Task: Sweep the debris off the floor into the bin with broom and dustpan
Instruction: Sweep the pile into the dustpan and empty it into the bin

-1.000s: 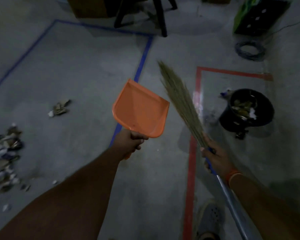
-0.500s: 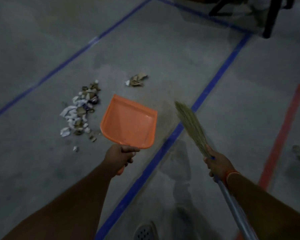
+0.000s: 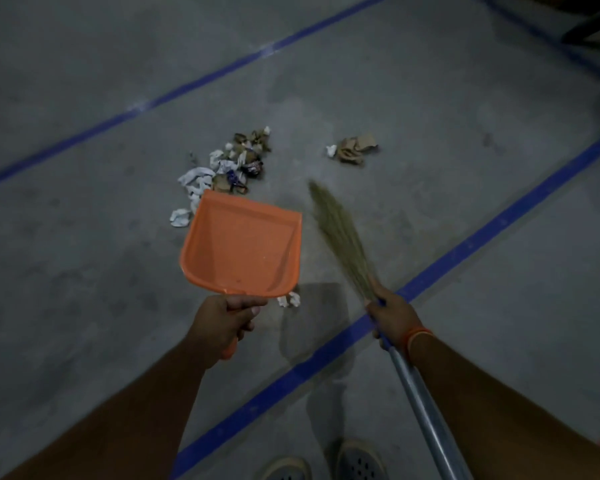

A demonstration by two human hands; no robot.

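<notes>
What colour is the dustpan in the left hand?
Orange: the dustpan in the left hand, seen in the head view.

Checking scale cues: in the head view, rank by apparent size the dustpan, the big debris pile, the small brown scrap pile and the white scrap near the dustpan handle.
1. dustpan, though nearest the camera
2. big debris pile
3. small brown scrap pile
4. white scrap

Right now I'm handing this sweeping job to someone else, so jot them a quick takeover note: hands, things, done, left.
Left hand grips the orange dustpan, held above the floor and empty.
Right hand grips the broom where bristles meet handle, bristles raised and blurred.
Main debris pile lies just beyond the pan; a smaller clump to its right; one white scrap near the pan's heel.
Nothing of these collected yet. The bin is out of view.
</notes>
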